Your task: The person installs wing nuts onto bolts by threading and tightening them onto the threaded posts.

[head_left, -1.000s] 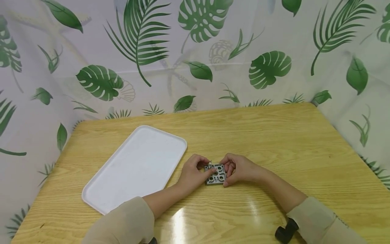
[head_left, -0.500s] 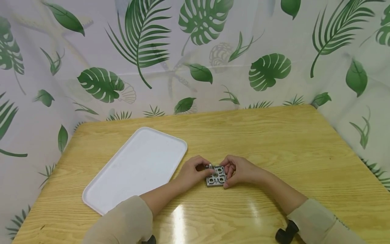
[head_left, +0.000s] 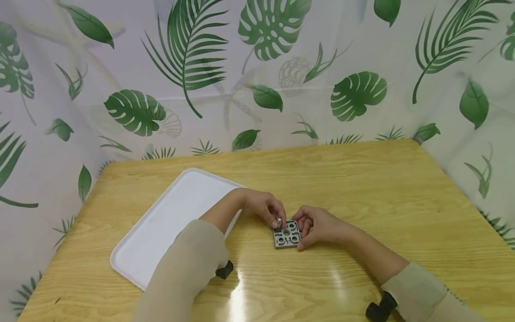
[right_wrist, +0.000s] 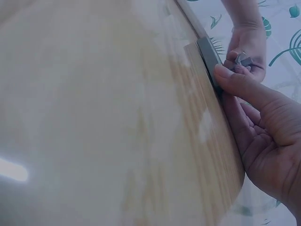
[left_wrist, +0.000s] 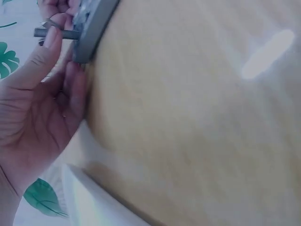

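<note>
A square grey metal plate (head_left: 288, 235) with several round holes lies on the wooden table in the head view. My right hand (head_left: 322, 227) grips its right edge, thumb at the near corner and fingers at the far one. From its far left corner rises a short metal post (left_wrist: 42, 32) with a shiny wing-like piece (right_wrist: 241, 58) around it. My left hand (head_left: 262, 206) arches over from the left and pinches the post's upper part between thumb and fingers. The fingers partly hide the small piece.
Left of the plate sits a white rectangular tray (head_left: 177, 223), partly under the left forearm. The wooden table (head_left: 362, 179) stretches to a leaf-printed cloth backdrop (head_left: 306, 44). Black wrist mounts (head_left: 381, 307) hang below the sleeves.
My left hand has shifted up and right, its wrist turning so the fingers reach down onto the post from the far side. Its thumb has left the plate's face. My right hand stays put.
</note>
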{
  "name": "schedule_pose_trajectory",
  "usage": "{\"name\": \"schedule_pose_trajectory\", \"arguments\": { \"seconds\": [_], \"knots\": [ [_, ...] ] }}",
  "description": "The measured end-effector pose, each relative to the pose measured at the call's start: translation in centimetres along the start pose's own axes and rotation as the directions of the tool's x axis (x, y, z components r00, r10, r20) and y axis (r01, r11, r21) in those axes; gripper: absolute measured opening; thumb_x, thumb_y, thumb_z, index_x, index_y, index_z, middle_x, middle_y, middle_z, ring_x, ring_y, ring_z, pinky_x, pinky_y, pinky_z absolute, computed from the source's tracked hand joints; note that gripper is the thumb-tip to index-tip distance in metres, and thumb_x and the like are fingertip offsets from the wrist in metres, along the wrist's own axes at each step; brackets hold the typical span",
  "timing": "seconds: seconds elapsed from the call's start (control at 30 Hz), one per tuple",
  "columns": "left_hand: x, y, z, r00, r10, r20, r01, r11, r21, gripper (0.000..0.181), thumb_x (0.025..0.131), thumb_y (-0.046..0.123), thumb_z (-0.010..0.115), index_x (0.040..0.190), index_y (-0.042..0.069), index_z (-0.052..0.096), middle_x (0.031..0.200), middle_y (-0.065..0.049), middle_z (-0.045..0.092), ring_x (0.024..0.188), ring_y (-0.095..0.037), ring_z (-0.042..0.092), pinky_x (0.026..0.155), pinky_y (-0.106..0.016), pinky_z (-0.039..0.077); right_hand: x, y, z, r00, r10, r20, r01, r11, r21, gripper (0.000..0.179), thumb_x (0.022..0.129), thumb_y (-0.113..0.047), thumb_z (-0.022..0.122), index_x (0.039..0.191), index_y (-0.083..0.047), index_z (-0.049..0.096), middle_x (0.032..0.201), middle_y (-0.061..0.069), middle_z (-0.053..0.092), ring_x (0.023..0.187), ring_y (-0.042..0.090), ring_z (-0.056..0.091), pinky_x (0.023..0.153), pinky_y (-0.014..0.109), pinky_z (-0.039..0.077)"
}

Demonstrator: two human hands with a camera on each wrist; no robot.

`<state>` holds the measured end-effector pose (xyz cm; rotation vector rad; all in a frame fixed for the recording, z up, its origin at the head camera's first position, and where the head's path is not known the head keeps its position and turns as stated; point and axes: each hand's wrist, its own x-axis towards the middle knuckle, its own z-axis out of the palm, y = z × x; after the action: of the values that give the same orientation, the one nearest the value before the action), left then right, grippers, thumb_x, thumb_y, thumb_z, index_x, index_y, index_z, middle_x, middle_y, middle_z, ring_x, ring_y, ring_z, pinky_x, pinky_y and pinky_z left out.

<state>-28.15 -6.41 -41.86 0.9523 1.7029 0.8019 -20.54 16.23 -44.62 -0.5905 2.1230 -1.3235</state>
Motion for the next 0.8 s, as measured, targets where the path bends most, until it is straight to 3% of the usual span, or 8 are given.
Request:
{"name": "schedule_pose_trajectory", "arguments": {
  "seconds": [0.13, 0.27, 0.37, 0.47, 0.53, 0.6, 0.73, 0.8],
  "knots": [
    [0.5, 0.6, -0.7, 0.994, -0.064, 0.088, 0.064, 0.998, 0.000, 0.024, 0.088, 0.001, 0.063, 0.111, -0.006, 0.063, 0.085, 0.007, 0.060, 0.076, -0.004, 0.049, 0.071, -0.016, 0.041, -0.2, -0.1, 0.0, 1.000, 0.001, 0.006, -0.001, 1.000, 0.008, 0.064, 0.065, -0.010, 0.086, 0.114, 0.006, 0.048, 0.085, 0.009, 0.058, 0.072, 0.016, 0.061, 0.064, 0.024, 0.052],
    [0.6, 0.5, -0.8, 0.994, -0.077, 0.081, 0.078, 0.997, -0.012, 0.029, 0.087, 0.000, 0.064, 0.116, -0.005, 0.062, 0.088, 0.004, 0.062, 0.077, -0.005, 0.050, 0.071, -0.017, 0.042, -0.2, -0.1, -0.1, 1.000, 0.002, 0.009, -0.002, 1.000, 0.016, 0.064, 0.065, -0.009, 0.086, 0.114, 0.007, 0.048, 0.085, 0.009, 0.058, 0.072, 0.016, 0.061, 0.064, 0.024, 0.052],
    [0.4, 0.1, -0.6, 0.998, -0.065, 0.008, 0.065, 0.997, -0.042, 0.036, 0.085, 0.000, 0.067, 0.120, -0.003, 0.060, 0.097, 0.003, 0.062, 0.082, -0.006, 0.052, 0.075, -0.018, 0.044, -0.3, -0.1, -0.1, 1.000, 0.006, 0.002, -0.006, 1.000, 0.024, 0.063, 0.065, -0.008, 0.086, 0.114, 0.007, 0.048, 0.085, 0.009, 0.058, 0.071, 0.015, 0.061, 0.063, 0.023, 0.051],
    [-0.3, -0.6, 0.1, 0.990, -0.066, -0.121, 0.051, 0.991, -0.123, 0.041, 0.082, -0.002, 0.070, 0.121, -0.002, 0.058, 0.102, 0.000, 0.061, 0.088, -0.008, 0.054, 0.080, -0.020, 0.047, -0.4, -0.1, 0.0, 1.000, -0.006, -0.001, 0.006, 1.000, 0.025, 0.063, 0.065, -0.006, 0.085, 0.114, 0.008, 0.048, 0.085, 0.009, 0.058, 0.071, 0.015, 0.060, 0.063, 0.023, 0.051],
    [-0.7, -1.1, 0.9, 0.971, -0.068, -0.230, 0.025, 0.983, -0.184, 0.040, 0.080, -0.003, 0.072, 0.118, -0.002, 0.059, 0.101, -0.001, 0.061, 0.089, -0.010, 0.055, 0.081, -0.022, 0.048, -0.4, -0.1, 0.0, 1.000, -0.009, -0.001, 0.009, 1.000, 0.028, 0.063, 0.065, -0.006, 0.085, 0.114, 0.009, 0.048, 0.084, 0.009, 0.058, 0.071, 0.014, 0.060, 0.064, 0.022, 0.051],
    [-1.1, -1.7, 1.9, 0.938, -0.056, -0.341, -0.022, 0.975, -0.221, 0.037, 0.079, -0.003, 0.073, 0.114, -0.002, 0.059, 0.096, -0.003, 0.060, 0.088, -0.011, 0.055, 0.080, -0.023, 0.048, -0.4, 0.0, 0.0, 1.000, -0.014, -0.001, 0.014, 1.000, 0.027, 0.063, 0.065, -0.005, 0.085, 0.114, 0.010, 0.048, 0.084, 0.009, 0.058, 0.071, 0.014, 0.059, 0.064, 0.021, 0.051],
    [-1.4, -2.2, 4.3, 0.851, -0.020, -0.525, -0.119, 0.966, -0.230, 0.035, 0.076, -0.001, 0.076, 0.106, -0.001, 0.057, 0.093, -0.002, 0.058, 0.087, -0.011, 0.056, 0.081, -0.024, 0.049, -0.4, 0.1, 0.0, 1.000, -0.015, -0.016, 0.015, 1.000, 0.020, 0.063, 0.064, -0.003, 0.085, 0.114, 0.010, 0.048, 0.084, 0.010, 0.058, 0.071, 0.014, 0.059, 0.064, 0.021, 0.050],
    [-1.5, -2.3, 5.6, 0.800, -0.013, -0.600, -0.147, 0.965, -0.216, 0.035, 0.074, 0.002, 0.079, 0.101, 0.001, 0.056, 0.092, -0.002, 0.058, 0.086, -0.011, 0.057, 0.080, -0.023, 0.050, -0.3, 0.2, 0.1, 1.000, -0.011, -0.021, 0.011, 1.000, 0.016, 0.063, 0.064, -0.003, 0.085, 0.113, 0.010, 0.049, 0.084, 0.010, 0.058, 0.071, 0.014, 0.059, 0.064, 0.021, 0.050]
  ]
}}
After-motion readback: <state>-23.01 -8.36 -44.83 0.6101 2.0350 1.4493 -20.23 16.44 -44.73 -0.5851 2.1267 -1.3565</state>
